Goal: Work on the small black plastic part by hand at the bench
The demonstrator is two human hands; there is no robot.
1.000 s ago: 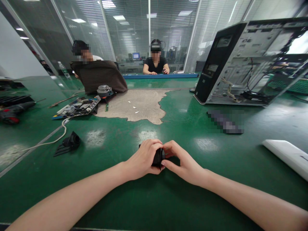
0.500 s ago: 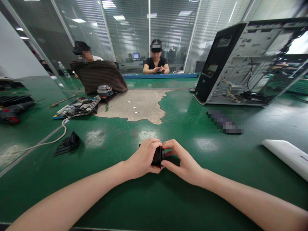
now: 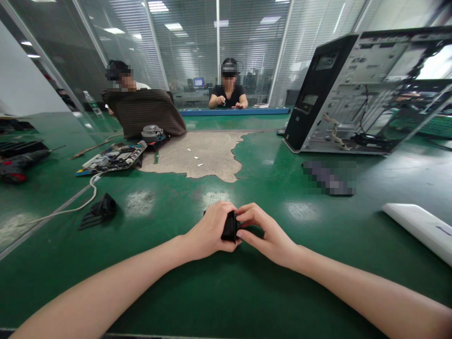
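A small black plastic part is between my hands, just above or on the green tabletop; its exact kind cannot be made out. My left hand wraps over it from the left, hiding much of its body. From the right, my right hand pinches the ridged end of the part between thumb and fingers. To the left lies another black plastic piece with a round opening and flat slats.
An open computer case stands at the back right, near a pixelated object and a white device. Left are a circuit board, a pale cable and a power drill. Two people sit across the table.
My hands keep their hold on the black part, with the right fingers shifted slightly left against its end. The person opposite has moved their hands apart.
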